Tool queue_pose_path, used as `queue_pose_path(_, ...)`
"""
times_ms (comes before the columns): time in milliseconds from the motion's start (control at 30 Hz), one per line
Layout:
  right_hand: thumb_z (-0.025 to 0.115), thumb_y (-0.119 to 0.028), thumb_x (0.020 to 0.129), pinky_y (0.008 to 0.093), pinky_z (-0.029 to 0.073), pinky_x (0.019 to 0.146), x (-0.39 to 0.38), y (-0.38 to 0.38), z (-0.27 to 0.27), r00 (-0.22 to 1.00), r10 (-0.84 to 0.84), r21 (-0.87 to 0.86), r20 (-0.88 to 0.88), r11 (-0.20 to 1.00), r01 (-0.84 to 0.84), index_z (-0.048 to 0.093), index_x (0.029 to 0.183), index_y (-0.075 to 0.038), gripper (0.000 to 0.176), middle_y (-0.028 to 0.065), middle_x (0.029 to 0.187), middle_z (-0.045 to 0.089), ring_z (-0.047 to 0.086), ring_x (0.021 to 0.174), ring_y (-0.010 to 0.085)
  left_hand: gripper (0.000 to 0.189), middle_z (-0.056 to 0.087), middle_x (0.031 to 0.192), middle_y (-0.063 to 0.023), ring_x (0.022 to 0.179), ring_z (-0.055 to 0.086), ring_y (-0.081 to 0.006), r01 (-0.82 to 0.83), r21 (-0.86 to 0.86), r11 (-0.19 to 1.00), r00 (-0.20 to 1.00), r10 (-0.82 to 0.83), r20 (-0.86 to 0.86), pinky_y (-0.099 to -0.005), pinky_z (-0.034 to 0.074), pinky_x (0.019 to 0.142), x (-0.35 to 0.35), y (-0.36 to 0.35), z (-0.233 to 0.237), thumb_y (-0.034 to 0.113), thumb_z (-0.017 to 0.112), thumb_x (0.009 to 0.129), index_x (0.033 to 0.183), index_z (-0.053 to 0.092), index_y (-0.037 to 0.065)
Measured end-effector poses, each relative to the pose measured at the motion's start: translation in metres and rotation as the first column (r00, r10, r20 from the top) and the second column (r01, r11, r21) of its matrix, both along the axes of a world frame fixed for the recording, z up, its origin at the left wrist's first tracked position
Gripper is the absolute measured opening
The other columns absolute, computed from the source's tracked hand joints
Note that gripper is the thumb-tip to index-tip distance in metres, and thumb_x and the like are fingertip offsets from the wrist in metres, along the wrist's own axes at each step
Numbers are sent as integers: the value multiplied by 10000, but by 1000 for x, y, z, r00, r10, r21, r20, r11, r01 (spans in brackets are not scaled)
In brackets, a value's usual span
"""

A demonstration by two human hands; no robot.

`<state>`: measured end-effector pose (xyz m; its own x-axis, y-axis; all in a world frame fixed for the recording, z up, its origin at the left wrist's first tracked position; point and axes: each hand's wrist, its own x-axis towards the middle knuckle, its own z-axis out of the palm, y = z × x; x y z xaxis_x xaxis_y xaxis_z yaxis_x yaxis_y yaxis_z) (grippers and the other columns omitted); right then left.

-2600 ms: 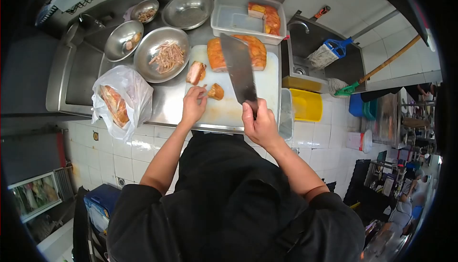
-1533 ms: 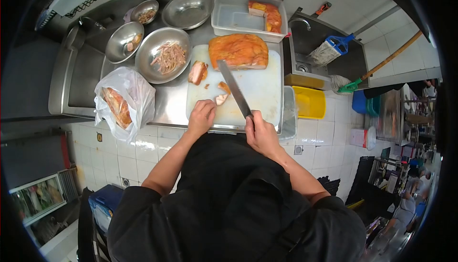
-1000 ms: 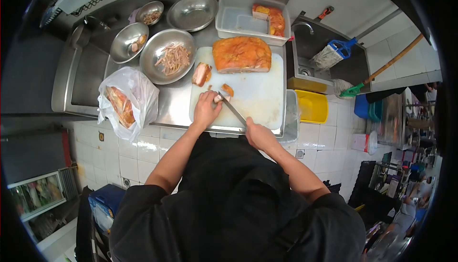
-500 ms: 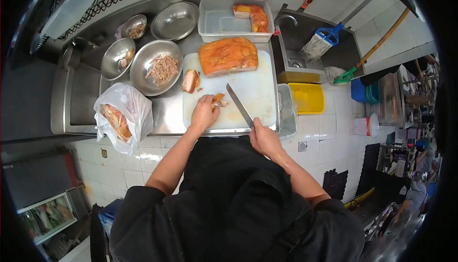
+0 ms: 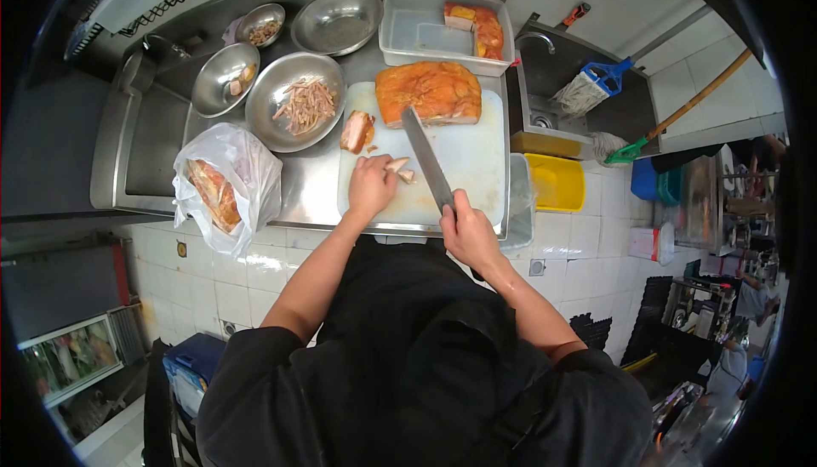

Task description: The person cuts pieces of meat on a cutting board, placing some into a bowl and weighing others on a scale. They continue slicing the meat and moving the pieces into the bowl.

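Observation:
My right hand is closed round the handle of a long knife. Its blade points away from me, its tip at the near edge of a large roasted slab of pork belly. On the white cutting board, my left hand has its fingers curled onto small pieces of pork; the fingers partly hide them. A thicker chunk of pork lies on the board's left side, with small scraps below it.
A steel bowl of meat strips stands left of the board, other steel bowls behind. A plastic tub with pork is at the back. A white bag of meat sits at the front left; a yellow bin is at right.
The knife has swung upward, its tip now at the slab and its broad face showing. My left hand stays at the small pieces. The whole view has shifted slightly.

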<state>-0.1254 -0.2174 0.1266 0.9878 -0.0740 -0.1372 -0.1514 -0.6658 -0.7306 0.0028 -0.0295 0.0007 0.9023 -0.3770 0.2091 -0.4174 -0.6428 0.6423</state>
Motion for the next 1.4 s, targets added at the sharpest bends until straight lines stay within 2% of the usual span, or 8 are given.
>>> queue_pose_path(233,535,-162,972,614,472,746,-35,-30,-56,938,185,12,-294,982,-190,446,1061,36,235,325,764,649,630,798,547,276,724,1069,-165,1055,623,-385,-125,-57,991,985,117,-124,-452,498,968,11,25,0,146,654,879,1119,719,27)
queue_pose_path(400,525,-138,974,608,484,680,-28,-28,-54,985,-24,-84,-173,996,9,460,1071,26,201,311,733,647,634,713,528,272,714,1096,-146,1009,648,-345,115,-102,988,960,-137,-244,-424,519,929,12,11,6,160,723,871,1109,716,30)
queue_pose_path(733,524,-98,962,572,503,609,4,13,-41,967,-114,-2,227,993,117,460,1062,-1,153,232,691,659,656,639,462,247,678,1004,-131,918,662,-312,-28,-171,985,997,14,-82,-397,540,829,-11,16,5,135,812,798,974,684,19)
queue_pose_path(800,526,-93,933,576,513,647,17,4,-69,972,188,-285,-143,932,-222,459,1066,-1,175,244,740,676,670,692,465,271,673,1034,-124,966,641,-321,-11,-159,987,997,0,-72,-402,531,858,-14,17,4,153,817,793,998,693,28)
queue_pose_path(1033,527,-113,922,596,507,688,14,-5,-73,951,178,-286,-251,925,-249,451,1071,1,203,275,804,687,669,728,482,266,658,1095,-114,1060,596,-345,49,-22,999,997,-51,-59,-421,509,926,-14,2,-6,122,806,796,1030,706,41)
queue_pose_path(1233,535,-175,980,539,509,613,-28,-48,-70,996,-49,10,-72,999,50,472,1141,25,265,270,713,650,673,651,426,718,573,1338,-199,1231,540,-417,-148,-179,973,989,141,-52,-440,461,1048,39,-7,-1,185,831,783,1405,512,25)
queue_pose_path(1333,579,-221,1002,358,425,395,-45,-72,-73,903,-172,313,-395,898,308,535,1153,-8,265,75,589,545,535,445,155,933,524,1395,-249,1328,478,-423,-91,-43,995,984,84,-155,-446,429,1094,66,-10,4,202,858,740,1507,364,7)
queue_pose_path(1400,562,-212,1015,344,416,378,-59,-82,-83,900,-161,399,-405,854,333,540,1173,-16,252,59,586,540,510,419,144,845,589,1292,-232,1149,580,-368,-47,61,997,980,58,-189,-430,477,1007,70,-12,7,235,870,714,1419,463,4)
